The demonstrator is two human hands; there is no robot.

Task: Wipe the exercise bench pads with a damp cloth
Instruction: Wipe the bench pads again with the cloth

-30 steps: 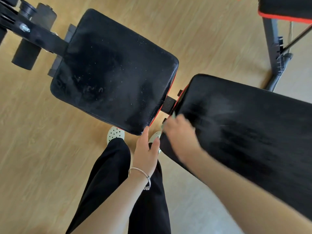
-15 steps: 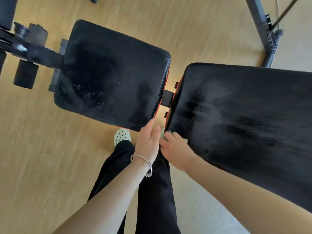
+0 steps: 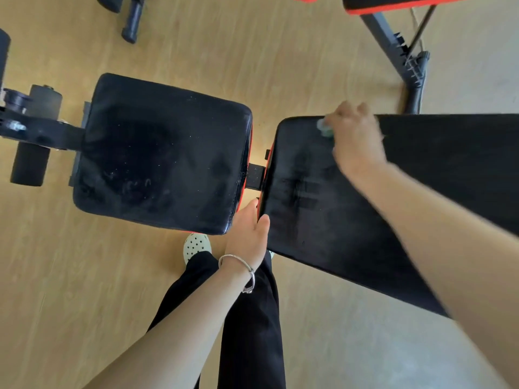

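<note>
The right hand (image 3: 356, 136) clutches a pale green cloth (image 3: 325, 129) at the far left corner of the back pad (image 3: 421, 192). The left hand (image 3: 248, 234) grips its near left edge, thumb on top

Both forearms are bare. A thin silver bangle (image 3: 238, 269) circles the wrist of the left hand (image 3: 247, 234); loose black trousers (image 3: 250, 332); pale-green perforated clog (image 3: 195, 245).
</note>
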